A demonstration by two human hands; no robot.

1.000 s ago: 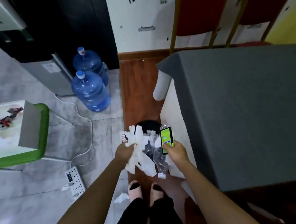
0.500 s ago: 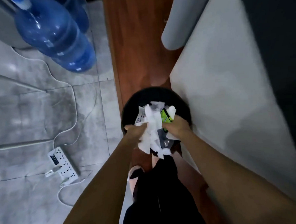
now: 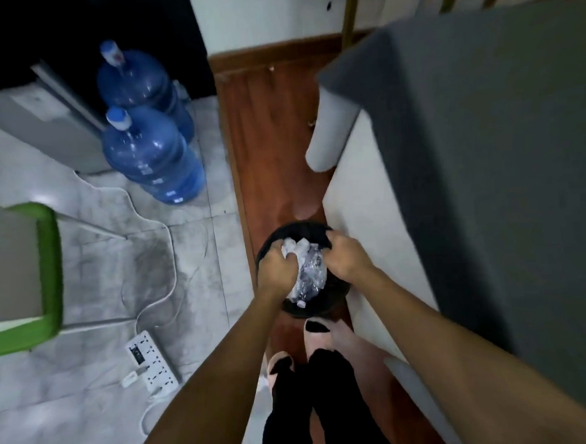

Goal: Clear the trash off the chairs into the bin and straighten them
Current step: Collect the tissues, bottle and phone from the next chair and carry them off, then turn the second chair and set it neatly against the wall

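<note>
A round black bin [image 3: 311, 310] stands on the wooden floor strip beside the white table side. Both my hands reach into its mouth. My left hand [image 3: 276, 267] is curled on crumpled white paper trash [image 3: 294, 248]. My right hand [image 3: 345, 260] presses down at the bin's right side, fingers curled over the trash. Between them lies a crushed clear plastic bottle [image 3: 308, 277], its cap toward me. The green packet is hidden. A green-framed chair [image 3: 48, 268] stands at the left edge.
Two blue water jugs [image 3: 152, 158] stand on the grey tile by a grey appliance. A white power strip [image 3: 151, 361] with its cable lies on the floor at my left. A grey-topped table [image 3: 484, 144] fills the right. My feet [image 3: 316, 336] are just behind the bin.
Both hands have gone from holding the trash above the bin to pushing it down inside. The green packet has dropped out of sight. The view has tilted back up.
</note>
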